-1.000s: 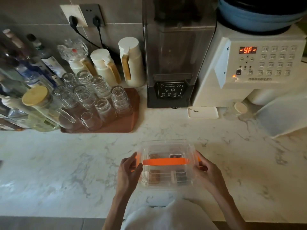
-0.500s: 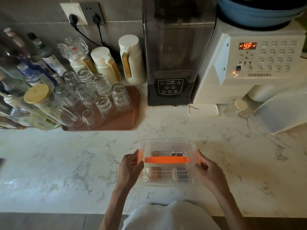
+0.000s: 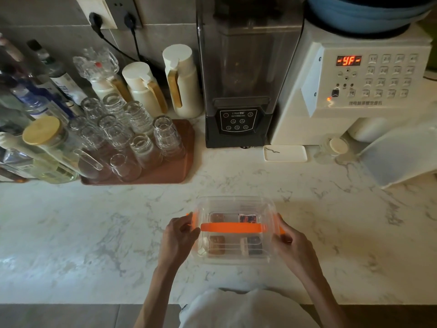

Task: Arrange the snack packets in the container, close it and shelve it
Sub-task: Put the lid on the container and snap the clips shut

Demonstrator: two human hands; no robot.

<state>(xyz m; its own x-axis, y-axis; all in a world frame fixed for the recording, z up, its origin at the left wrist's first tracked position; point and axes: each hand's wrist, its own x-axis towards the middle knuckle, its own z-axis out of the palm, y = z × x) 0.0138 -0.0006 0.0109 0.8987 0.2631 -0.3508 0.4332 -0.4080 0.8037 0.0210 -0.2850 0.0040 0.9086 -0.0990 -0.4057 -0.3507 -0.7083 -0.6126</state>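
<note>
A white marble-veined countertop (image 3: pixel 71 233) carries a brown rectangular tray (image 3: pixel 184 166) of upturned clear drinking glasses (image 3: pixel 139 119). Behind the tray stand three cream jugs with wooden handles (image 3: pixel 182 79), and to its left a cluster of glass bottles (image 3: pixel 35 91). A dark blender in a smoky enclosure (image 3: pixel 238 79) sits beside a white keypad machine (image 3: pixel 354 110) whose red display (image 3: pixel 348 60) reads "-YF-". A small white rectangular dish (image 3: pixel 285 153) lies in front of the two. Black plugs fill the wall sockets (image 3: pixel 108 13).

white machine (image 3: pixel 369 91) red display "-YF-", keypad numbers and blender (image 3: pixel 237 124) label too blurred
</note>
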